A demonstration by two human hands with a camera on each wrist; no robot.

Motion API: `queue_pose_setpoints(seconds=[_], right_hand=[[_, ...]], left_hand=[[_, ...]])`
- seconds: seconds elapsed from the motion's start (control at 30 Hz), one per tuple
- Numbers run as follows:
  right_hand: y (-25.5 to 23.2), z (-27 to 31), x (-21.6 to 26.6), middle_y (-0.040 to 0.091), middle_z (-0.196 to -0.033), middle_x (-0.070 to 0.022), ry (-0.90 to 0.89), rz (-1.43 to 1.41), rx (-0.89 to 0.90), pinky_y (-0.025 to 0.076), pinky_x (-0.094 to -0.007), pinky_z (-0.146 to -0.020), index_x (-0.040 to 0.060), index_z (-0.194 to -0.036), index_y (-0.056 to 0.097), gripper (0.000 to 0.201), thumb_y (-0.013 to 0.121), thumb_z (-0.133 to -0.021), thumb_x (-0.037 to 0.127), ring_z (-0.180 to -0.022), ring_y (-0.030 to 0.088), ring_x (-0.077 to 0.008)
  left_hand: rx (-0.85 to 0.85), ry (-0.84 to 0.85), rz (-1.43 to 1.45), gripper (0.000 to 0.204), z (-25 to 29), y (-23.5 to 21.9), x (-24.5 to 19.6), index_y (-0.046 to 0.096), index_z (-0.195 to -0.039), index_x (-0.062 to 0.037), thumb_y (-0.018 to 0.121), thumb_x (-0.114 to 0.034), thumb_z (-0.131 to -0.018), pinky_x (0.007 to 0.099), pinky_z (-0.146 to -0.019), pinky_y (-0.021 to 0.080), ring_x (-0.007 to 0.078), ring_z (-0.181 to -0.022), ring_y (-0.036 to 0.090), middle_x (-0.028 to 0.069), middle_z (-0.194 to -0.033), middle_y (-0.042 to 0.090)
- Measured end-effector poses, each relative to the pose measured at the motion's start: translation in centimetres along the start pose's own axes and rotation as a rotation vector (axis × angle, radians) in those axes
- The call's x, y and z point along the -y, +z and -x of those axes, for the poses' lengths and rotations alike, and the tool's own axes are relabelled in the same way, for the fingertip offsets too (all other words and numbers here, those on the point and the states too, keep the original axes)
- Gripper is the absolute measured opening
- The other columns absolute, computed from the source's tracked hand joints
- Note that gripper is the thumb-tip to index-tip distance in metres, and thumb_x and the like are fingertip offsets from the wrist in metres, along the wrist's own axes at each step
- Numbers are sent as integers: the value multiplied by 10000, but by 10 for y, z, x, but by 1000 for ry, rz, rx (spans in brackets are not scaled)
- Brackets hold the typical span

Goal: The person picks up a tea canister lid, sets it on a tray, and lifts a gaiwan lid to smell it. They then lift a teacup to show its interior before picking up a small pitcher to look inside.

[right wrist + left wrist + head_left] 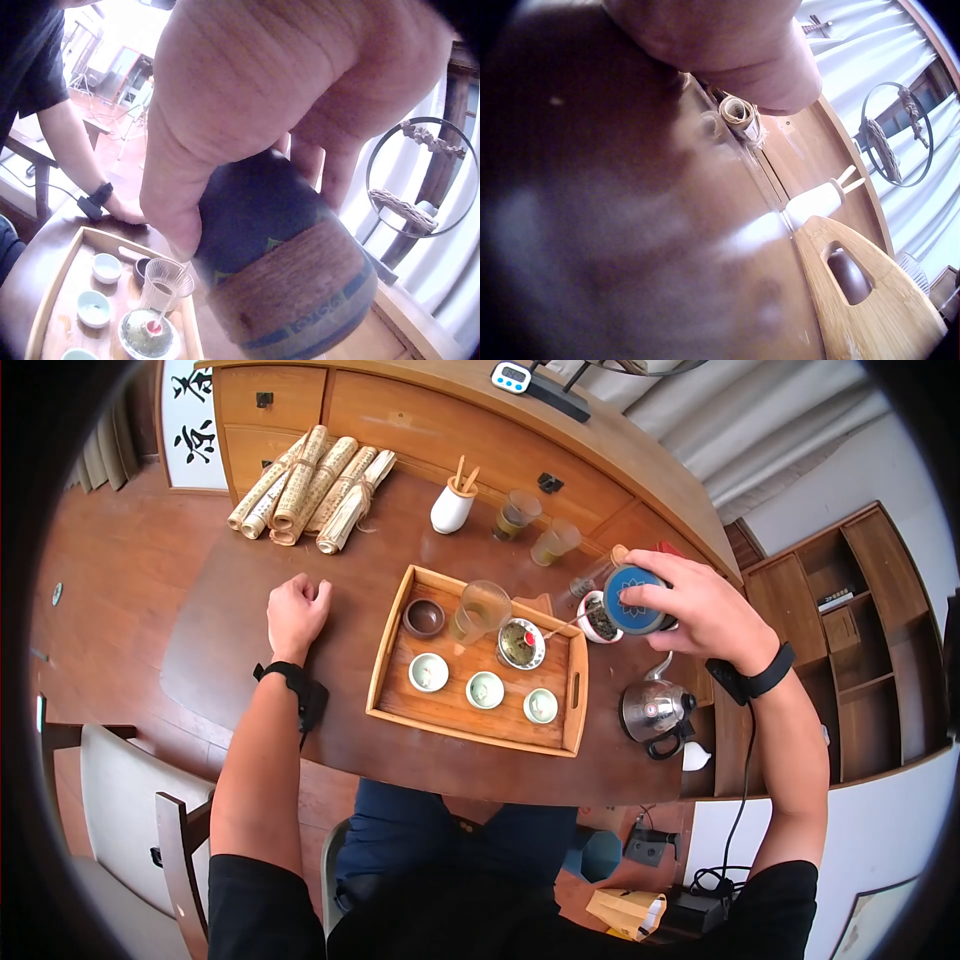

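Canister (636, 600), blue-topped and single, is raised over the table's (240, 660) right part, beyond the tray's (470, 739) far right corner. The right hand (708, 605) grips it, fingers and thumb bent around its sides. The left hand (298, 618) rests on the table left of the tray, fingers folded in, holding nothing visible.

Three small pale cups (485, 690) line the tray's near side. Behind them sit one dark bowl (424, 618) near the far left corner, one glass pitcher (482, 608) and one patterned bowl (521, 644) with a red piece over it. One white bowl (598, 618) of dark leaves is just outside the tray, partly covered by the canister; one kettle (657, 705) is near the table's right edge. Two glasses (517, 515) and one white holder (453, 507) with wooden sticks are beyond the tray; scrolls (305, 485), too overlapped to count, lie far left. The canister's underside is hidden; the left fingertips cannot be made out.
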State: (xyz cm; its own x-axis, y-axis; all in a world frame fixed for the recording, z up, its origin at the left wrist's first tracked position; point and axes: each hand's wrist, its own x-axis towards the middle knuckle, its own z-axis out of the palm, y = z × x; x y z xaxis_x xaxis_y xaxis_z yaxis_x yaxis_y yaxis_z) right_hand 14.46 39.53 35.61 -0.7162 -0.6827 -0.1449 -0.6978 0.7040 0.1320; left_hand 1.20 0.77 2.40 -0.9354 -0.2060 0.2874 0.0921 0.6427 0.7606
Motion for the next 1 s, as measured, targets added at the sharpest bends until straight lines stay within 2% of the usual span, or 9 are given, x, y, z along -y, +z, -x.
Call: queue_pose_setpoints(seconds=[0.07,0.13,0.23,0.37,0.63,0.77,0.87,0.9,1.0], right_hand=[[-1,3,-1,577,-1329,-152,8,12,-13,543,-438,-929,121,-1134,615,568,854,-623,55,-1170,611,-366],[-2,6,-2,561,-1409,-185,41,-2,0,513,-455,-1009,122,-1146,643,614,860,-576,49,-1217,594,-405],[-1,6,0,580,-1340,-160,10,7,-44,541,-440,-933,118,-1123,623,536,839,-637,48,-1180,608,-369],[15,7,-3,576,-1348,-167,10,-49,-50,544,-441,-936,118,-1127,624,524,834,-651,63,-1177,610,-375],[90,8,-16,571,-1350,-171,42,-187,-137,551,-449,-942,120,-1146,625,520,830,-669,96,-1154,619,-392],[134,10,-21,596,-1336,-171,153,-353,-232,538,-449,-965,95,-1126,635,491,841,-680,102,-1170,608,-405],[165,16,-23,619,-1318,-161,299,-469,-378,498,-440,-1037,87,-1131,652,521,881,-666,140,-1210,601,-389],[176,18,-24,619,-1318,-161,299,-469,-382,498,-440,-1037,87,-1131,652,521,881,-666,140,-1210,601,-389],[208,23,-23,651,-1301,-156,377,-534,-543,480,-422,-1073,77,-1130,658,555,915,-645,159,-1231,613,-349]], left_hand=[[-2,-9,3,418,0,1,1,507,-645,-3,707,-317,-835,457,-629,503,393,-602,565,190,-623,574],[2,-11,2,418,0,0,-1,506,-644,-3,707,-317,-835,456,-628,503,392,-601,564,190,-622,572],[2,-13,-3,420,0,0,-1,503,-644,-4,707,-317,-835,455,-629,502,390,-599,562,191,-621,570],[-1,8,-7,425,0,0,0,501,-645,-4,708,-321,-837,453,-627,501,390,-597,560,195,-620,565],[3,-11,-12,430,-1,0,-1,489,-648,-1,711,-318,-837,454,-620,494,390,-586,545,199,-609,549],[7,-22,-5,426,1,0,-3,486,-647,0,708,-311,-835,455,-621,491,393,-584,538,204,-611,545],[9,-14,-13,427,0,0,-2,482,-642,1,705,-307,-836,454,-622,490,394,-584,532,202,-609,541],[7,-11,-15,427,0,2,0,482,-642,1,705,-307,-836,454,-622,490,394,-584,532,202,-609,541],[15,3,-16,430,-2,4,3,477,-641,5,704,-304,-836,455,-624,489,393,-582,529,199,-604,536]])
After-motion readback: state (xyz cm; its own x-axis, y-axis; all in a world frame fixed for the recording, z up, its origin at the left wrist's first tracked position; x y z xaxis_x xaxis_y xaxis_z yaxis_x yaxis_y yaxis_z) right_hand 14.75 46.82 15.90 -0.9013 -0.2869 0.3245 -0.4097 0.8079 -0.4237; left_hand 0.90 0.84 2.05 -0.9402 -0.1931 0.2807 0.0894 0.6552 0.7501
